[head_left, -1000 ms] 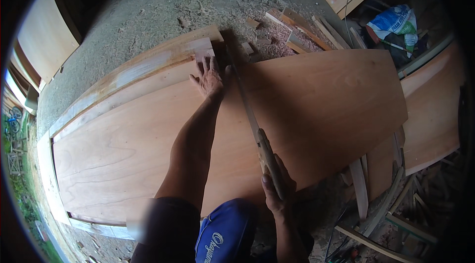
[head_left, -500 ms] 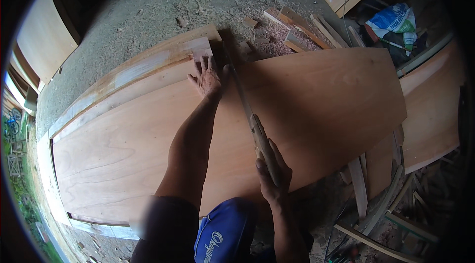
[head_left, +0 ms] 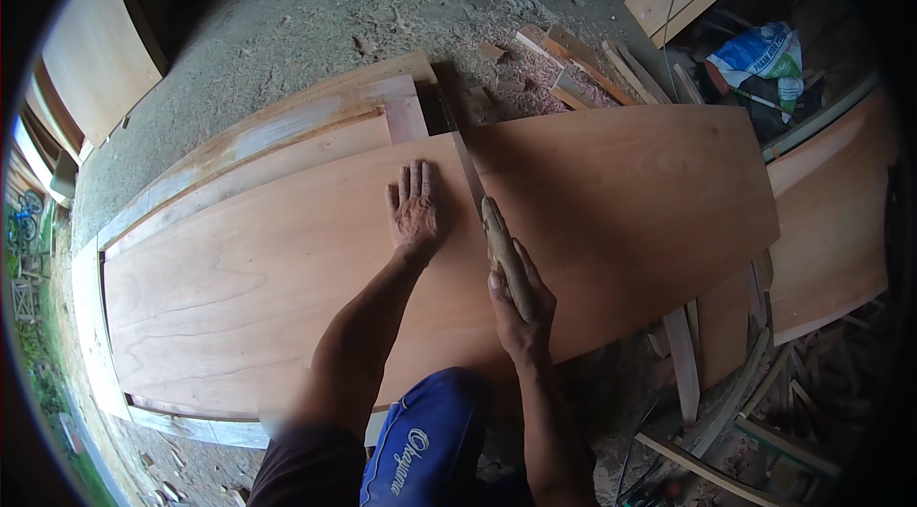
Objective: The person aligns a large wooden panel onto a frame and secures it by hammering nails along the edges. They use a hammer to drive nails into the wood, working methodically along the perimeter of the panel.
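A large, thin reddish-brown plywood sheet lies across a wooden frame. My left hand rests flat on the sheet, fingers stretched toward its far edge. Just right of it, my right hand is wrapped round the wooden handle of a handsaw. The narrow blade points away from me and meets the sheet at its far edge; how deep it sits in the wood I cannot tell. A short pale block of the frame shows beyond my left fingertips.
Offcuts and shavings litter the concrete floor beyond the sheet. A blue and white sack lies at the far right. Scrap strips crowd the near right, and panels stand at the far left. My blue-clad knee is close to the near edge.
My left hand has come back from the frame block and far edge onto the sheet's face. The saw handle and my right hand have shifted slightly away from me.
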### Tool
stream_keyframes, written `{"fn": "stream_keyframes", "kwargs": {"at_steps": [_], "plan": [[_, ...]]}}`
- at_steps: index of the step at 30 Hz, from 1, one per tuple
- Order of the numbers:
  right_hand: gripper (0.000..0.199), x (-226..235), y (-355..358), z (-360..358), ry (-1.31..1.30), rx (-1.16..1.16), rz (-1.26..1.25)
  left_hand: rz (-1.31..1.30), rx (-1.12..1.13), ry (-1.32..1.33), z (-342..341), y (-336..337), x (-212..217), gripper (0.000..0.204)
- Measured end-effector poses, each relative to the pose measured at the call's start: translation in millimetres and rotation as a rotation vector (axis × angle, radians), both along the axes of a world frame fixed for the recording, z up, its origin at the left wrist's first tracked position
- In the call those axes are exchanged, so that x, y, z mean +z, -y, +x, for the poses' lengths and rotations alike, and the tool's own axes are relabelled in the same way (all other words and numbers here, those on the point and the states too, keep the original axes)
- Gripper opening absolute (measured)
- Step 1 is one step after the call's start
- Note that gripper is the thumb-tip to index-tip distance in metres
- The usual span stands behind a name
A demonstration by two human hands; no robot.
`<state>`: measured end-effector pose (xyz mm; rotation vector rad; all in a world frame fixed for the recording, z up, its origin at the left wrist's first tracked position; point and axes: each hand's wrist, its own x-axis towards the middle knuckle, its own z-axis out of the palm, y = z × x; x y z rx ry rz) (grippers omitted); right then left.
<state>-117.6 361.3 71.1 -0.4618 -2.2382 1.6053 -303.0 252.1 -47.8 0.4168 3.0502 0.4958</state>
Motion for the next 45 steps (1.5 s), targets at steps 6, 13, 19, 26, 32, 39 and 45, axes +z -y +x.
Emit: {"fn": "stream_keyframes", "kwargs": {"at_steps": [6,13,19,26,32,39,45], "plan": [[0.056,27.7,14.0,91.9,0.047,0.100,0.066,0.000,0.008,-0.007,8.9,34.5,1.6,0.076],[0.048,7.0,8.9,-5.4,-0.071,0.007,-0.048,0.041,-0.005,0.008,66.3,10.2,0.6,0.075],[0.049,48.5,26.5,83.1,0.065,0.138,-0.035,0.013,0.005,-0.044,74.2,32.3,-10.1,0.079],[0.050,7.2,6.0,31.3,0.060,0.049,-0.122,0.030,-0.017,-0.026,75.4,14.7,6.1,0.079],[0.053,12.5,10.2,79.5,0.086,0.177,0.073,-0.013,-0.007,-0.006,73.6,26.0,4.0,0.078],[0.049,26.8,12.6,69.5,0.221,0.080,-0.170,-0.010,-0.018,-0.012,76.0,19.3,6.1,0.078],[0.048,-8.6,9.3,51.9,0.035,0.113,-0.023,0.003,-0.010,0.038,74.8,21.4,11.8,0.079]]}}
